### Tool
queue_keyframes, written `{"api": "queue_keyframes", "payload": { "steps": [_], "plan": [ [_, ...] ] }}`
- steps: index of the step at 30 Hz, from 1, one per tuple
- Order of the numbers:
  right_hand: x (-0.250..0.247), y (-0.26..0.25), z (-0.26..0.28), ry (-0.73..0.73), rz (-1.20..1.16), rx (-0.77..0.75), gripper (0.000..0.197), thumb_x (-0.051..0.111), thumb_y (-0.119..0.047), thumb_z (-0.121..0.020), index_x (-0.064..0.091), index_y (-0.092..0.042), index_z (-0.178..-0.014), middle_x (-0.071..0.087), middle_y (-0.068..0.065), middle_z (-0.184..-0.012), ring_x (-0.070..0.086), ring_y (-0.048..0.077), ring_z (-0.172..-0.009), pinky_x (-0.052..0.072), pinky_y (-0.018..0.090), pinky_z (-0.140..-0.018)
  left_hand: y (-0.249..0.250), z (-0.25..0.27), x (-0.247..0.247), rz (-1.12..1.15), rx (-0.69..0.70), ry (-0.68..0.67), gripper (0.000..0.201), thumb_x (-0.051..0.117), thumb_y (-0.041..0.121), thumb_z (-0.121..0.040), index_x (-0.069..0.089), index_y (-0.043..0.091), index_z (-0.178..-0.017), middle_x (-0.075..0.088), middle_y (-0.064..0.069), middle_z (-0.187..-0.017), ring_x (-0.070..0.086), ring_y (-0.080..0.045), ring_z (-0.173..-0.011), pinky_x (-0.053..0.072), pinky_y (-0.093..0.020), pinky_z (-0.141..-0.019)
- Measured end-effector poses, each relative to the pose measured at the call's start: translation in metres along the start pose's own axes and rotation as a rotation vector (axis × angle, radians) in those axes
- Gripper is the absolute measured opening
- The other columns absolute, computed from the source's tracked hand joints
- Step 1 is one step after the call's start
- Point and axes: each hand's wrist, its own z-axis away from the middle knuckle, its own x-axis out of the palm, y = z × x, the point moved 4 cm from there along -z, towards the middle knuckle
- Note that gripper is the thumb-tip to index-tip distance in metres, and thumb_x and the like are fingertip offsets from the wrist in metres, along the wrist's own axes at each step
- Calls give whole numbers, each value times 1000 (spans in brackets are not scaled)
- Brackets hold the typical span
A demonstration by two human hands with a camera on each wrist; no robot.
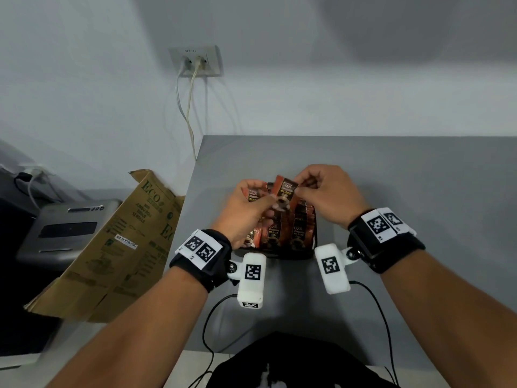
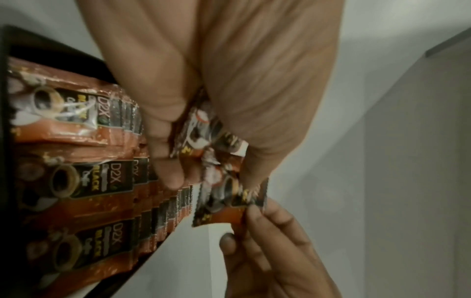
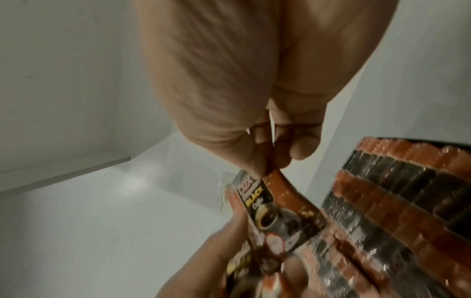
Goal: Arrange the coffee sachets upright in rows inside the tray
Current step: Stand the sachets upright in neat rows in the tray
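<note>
Three rows of coffee sachets (image 1: 282, 233) stand upright in a black tray (image 1: 291, 254) on the grey surface (image 1: 391, 175), between the two wrists. Both hands work above the tray's far end. The right hand (image 1: 327, 191) pinches the top edge of one sachet (image 1: 285, 189) between thumb and fingers (image 3: 303, 149); this sachet is raised above the rows and tilted. The left hand (image 1: 246, 211) has its fingers (image 2: 168, 161) curled around a small bunch of sachets (image 2: 203, 137) and also touches the lower part of the raised one. A brown cardboard box (image 1: 117, 247) leans at the surface's left edge, beside a grey device (image 1: 67, 228).
</note>
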Motion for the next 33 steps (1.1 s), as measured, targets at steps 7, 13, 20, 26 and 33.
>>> {"api": "queue_keyframes", "payload": {
  "steps": [7, 13, 20, 26, 33],
  "plan": [
    [18, 41, 13, -218, 379, 77, 18, 67, -8, -84, 71, -25, -88, 67, -12, -79, 65, 9, -78, 45, 15, -65, -4, -5, -20, -20, -50, 85, 35, 61, -3, -91, 51, 13, -121, 67, -12, -88, 60, -14, -62, 53, -29, -59],
    [33, 56, 21, -310, 500, 117, 20, 63, -6, -83, 72, -21, -94, 63, -8, -85, 65, 17, -85, 54, 30, -79, -7, -2, -21, -68, -59, 71, 34, 64, -1, -89, 52, 17, -116, 68, -11, -86, 60, -14, -62, 52, -27, -58],
    [42, 57, 27, -238, 570, 11, 31, 63, -9, -84, 73, -20, -111, 67, 3, -107, 61, 24, -101, 50, 33, -89, -7, 2, -19, -83, -79, 37, 32, 59, -5, -90, 54, 16, -114, 67, -11, -90, 62, -20, -73, 56, -33, -67],
    [29, 40, 29, -80, 416, -63, 30, 72, -15, -81, 72, -17, -110, 61, -5, -103, 56, 12, -100, 44, 22, -93, -4, 6, -13, -158, -49, -23, 35, 55, -11, -87, 59, 14, -112, 64, -17, -100, 62, -25, -77, 60, -47, -77],
    [30, -22, 13, -111, -9, -80, 14, 75, -19, -85, 73, -29, -94, 68, -18, -81, 62, -10, -73, 43, 6, -68, 0, 5, 1, -230, 82, -125, 50, 67, -18, -73, 56, 17, -107, 66, -17, -99, 68, -26, -84, 58, -47, -78]
  ]
}}
